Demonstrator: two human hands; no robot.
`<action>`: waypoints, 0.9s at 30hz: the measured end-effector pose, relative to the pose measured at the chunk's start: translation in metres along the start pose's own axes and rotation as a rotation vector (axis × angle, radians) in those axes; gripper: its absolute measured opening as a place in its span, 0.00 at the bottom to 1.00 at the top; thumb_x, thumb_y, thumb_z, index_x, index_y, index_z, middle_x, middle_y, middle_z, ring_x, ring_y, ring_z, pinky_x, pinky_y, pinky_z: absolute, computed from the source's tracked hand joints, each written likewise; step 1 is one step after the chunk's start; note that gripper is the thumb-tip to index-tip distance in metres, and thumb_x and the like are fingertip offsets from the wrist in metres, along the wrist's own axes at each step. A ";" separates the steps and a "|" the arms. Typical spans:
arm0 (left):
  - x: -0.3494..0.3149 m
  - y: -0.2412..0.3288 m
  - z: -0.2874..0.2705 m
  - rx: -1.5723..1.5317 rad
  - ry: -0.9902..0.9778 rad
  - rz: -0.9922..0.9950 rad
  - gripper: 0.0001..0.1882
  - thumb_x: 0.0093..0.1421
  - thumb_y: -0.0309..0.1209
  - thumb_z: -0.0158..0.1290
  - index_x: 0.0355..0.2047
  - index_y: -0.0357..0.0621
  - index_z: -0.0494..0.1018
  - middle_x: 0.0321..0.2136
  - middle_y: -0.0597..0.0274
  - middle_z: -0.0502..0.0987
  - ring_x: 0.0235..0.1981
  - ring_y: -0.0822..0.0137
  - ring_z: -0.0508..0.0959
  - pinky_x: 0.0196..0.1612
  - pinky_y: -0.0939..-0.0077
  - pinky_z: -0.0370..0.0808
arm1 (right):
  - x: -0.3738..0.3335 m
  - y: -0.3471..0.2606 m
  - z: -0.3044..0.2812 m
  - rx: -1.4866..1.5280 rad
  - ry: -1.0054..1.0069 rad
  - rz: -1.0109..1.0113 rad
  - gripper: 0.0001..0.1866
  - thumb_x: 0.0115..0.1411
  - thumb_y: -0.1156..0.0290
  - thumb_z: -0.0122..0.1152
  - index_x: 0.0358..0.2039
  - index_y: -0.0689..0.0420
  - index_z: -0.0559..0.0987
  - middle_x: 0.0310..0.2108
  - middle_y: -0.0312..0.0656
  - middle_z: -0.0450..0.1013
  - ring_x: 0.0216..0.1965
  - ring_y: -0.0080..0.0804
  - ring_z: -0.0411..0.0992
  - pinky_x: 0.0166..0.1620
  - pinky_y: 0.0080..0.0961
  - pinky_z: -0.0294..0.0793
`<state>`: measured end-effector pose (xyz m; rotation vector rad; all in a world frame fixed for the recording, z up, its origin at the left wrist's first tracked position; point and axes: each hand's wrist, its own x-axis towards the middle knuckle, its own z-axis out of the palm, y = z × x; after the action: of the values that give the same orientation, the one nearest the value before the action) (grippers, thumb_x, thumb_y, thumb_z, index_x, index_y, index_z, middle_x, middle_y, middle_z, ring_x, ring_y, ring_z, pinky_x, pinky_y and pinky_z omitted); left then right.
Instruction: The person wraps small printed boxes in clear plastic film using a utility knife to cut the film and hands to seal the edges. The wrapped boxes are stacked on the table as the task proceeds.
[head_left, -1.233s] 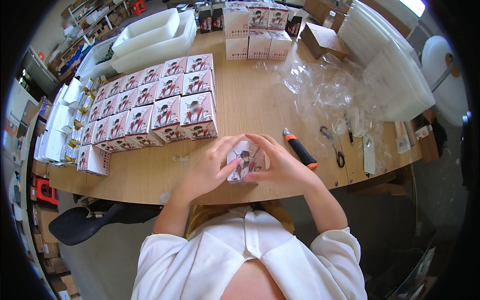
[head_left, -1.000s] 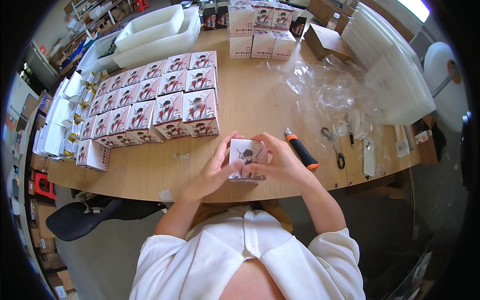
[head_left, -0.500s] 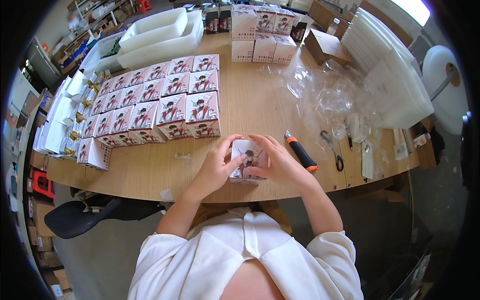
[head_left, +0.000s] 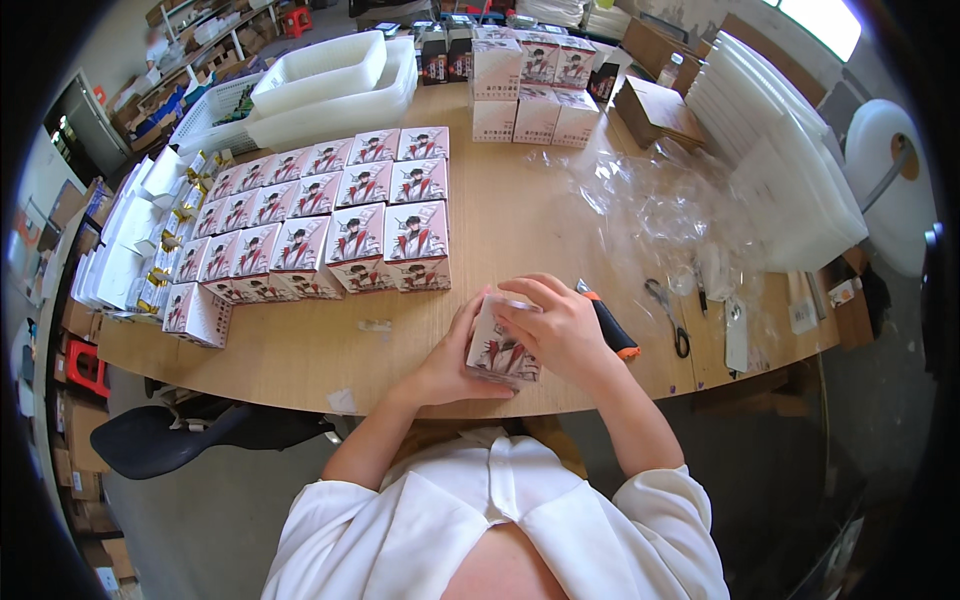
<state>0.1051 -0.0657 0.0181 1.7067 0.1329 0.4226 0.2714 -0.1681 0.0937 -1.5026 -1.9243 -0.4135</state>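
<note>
Between my hands, near the table's front edge, is a small printed box (head_left: 500, 352) with a dark-haired character on its face. My left hand (head_left: 450, 358) wraps its left side and lower edge, thumb along the bottom. My right hand (head_left: 552, 325) lies over the upper right of the box, fingers bent on its top part, gripping it. The box tilts a little, its printed face toward me. Just right of my right hand lies an orange and black utility knife (head_left: 612, 325). To the left stand rows of matching boxes (head_left: 358, 235).
Scissors (head_left: 668, 315) and crumpled clear plastic film (head_left: 650, 205) lie to the right. White plastic trays (head_left: 770, 150) stack beyond them. More boxes (head_left: 535, 115) stand at the back, near white bins (head_left: 330, 90). White packages (head_left: 130, 230) line the far left; a black chair (head_left: 170, 435) is below.
The box has turned and tilted so its face leans toward me. My left hand has slid down to its lower side; my right has shifted right and over its top. The view has moved slightly.
</note>
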 end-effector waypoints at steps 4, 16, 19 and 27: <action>0.004 -0.003 -0.002 -0.125 -0.013 -0.079 0.60 0.38 0.25 0.74 0.66 0.44 0.47 0.59 0.52 0.61 0.63 0.59 0.64 0.63 0.65 0.65 | -0.009 -0.002 0.007 0.279 0.114 0.399 0.03 0.62 0.76 0.58 0.35 0.61 0.77 0.35 0.42 0.77 0.27 0.34 0.80 0.30 0.25 0.78; -0.011 -0.002 0.005 0.252 0.069 0.186 0.51 0.38 0.31 0.73 0.61 0.40 0.57 0.55 0.51 0.62 0.59 0.53 0.65 0.63 0.62 0.62 | -0.073 0.053 0.045 1.421 0.506 1.270 0.08 0.68 0.70 0.53 0.35 0.61 0.76 0.31 0.40 0.77 0.27 0.24 0.76 0.32 0.20 0.79; -0.021 -0.003 0.008 0.369 0.103 0.276 0.52 0.35 0.30 0.74 0.60 0.39 0.57 0.54 0.51 0.61 0.58 0.52 0.65 0.63 0.59 0.62 | -0.069 0.045 0.038 1.349 0.648 1.162 0.08 0.68 0.71 0.53 0.36 0.61 0.77 0.33 0.41 0.78 0.30 0.25 0.77 0.36 0.24 0.79; -0.023 0.017 0.021 0.783 0.532 0.606 0.41 0.35 0.31 0.68 0.52 0.38 0.65 0.49 0.51 0.67 0.51 0.51 0.68 0.56 0.48 0.64 | -0.046 -0.029 -0.027 0.849 0.284 0.742 0.29 0.60 0.76 0.61 0.61 0.62 0.64 0.46 0.48 0.76 0.47 0.34 0.76 0.52 0.33 0.75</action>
<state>0.0890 -0.0955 0.0272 2.3522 0.1786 1.4191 0.2581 -0.2276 0.0874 -1.3243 -0.9797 0.4533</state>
